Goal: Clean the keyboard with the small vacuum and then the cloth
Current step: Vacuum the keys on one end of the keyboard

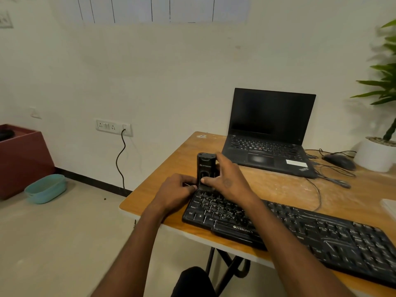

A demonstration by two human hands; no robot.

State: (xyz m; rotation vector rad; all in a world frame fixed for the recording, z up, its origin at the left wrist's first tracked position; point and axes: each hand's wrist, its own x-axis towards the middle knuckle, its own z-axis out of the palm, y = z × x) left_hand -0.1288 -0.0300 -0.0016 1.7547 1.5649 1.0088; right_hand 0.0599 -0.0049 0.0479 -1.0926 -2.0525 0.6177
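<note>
I have the small vacuum (205, 171) standing upright on its nozzle at the far left corner of the keyboard (289, 226), right over the top-left keys. My right hand (227, 179) is wrapped around its body from the right side, thumb laid across the front near the bottom, fingers curled behind it. My left hand (177, 191) is bunched at the vacuum's base on the left, fingertips pinching something small and thin there; I cannot tell whether it is a part of the nozzle or a loose piece.

The vacuum looks like a short, stiff plastic stick, light enough for one hand. Its casing seems smooth and a little glossy, so I judge a full wrap around the middle is safer than a fingertip hold, with the thumb kept near the long button on the front. The weight probably sits low, so gripping just above the nozzle should keep it steady as I drag it along the rows.

The keyboard is wide, flat and rigid, running from the vacuum away to the right along the near edge of the table (167, 168). Its keys are loose caps, so I would press lightly. It may slide on the wood; a hand on its left end would hold it.

Beyond the keyboard sits an open laptop (267, 133), with a mouse (338, 160) to the laptop's right. I see no cloth that I can name for certain.
</note>
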